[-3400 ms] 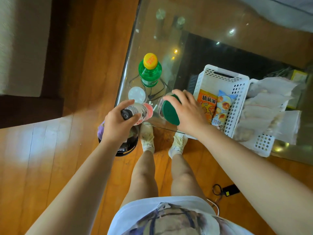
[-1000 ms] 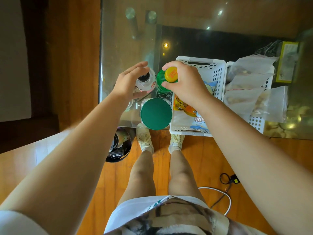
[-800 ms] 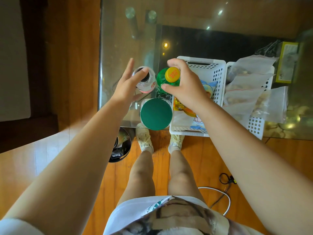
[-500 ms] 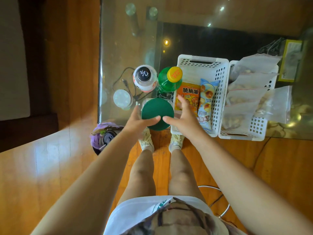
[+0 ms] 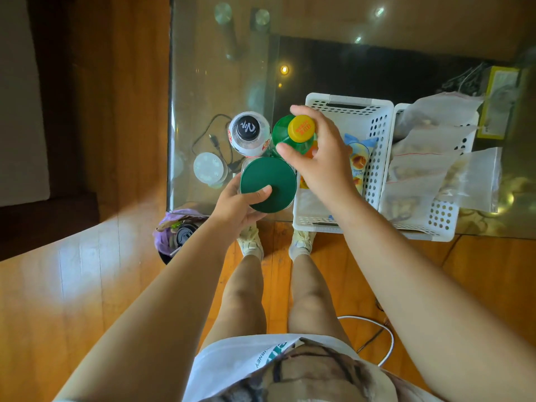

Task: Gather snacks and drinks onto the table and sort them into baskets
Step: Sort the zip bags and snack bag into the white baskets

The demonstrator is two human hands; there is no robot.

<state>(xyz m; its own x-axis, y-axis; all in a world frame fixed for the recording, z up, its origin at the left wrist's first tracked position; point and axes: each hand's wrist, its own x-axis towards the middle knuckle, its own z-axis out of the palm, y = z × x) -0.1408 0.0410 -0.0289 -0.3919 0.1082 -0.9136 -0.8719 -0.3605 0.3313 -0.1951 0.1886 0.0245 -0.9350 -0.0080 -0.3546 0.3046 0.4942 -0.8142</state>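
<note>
A home living room — glass coffee table point(image 5: 203, 68), wooden floor point(image 5: 72, 285), small waste bin point(image 5: 174, 236) beside it.

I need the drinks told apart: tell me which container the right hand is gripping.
The green bottle with the yellow cap: the right hand curls round it. The black-capped bottle stands untouched; the left hand holds the green-lidded jar.

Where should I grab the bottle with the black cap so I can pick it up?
Grab the bottle with the black cap round its neck just under the cap, coming straight down from above. It stands upright and its top is free. The green bottle in the right hand crowds its right side, and the jar with the green lid sits just in front, so sideways room is tight.
</note>
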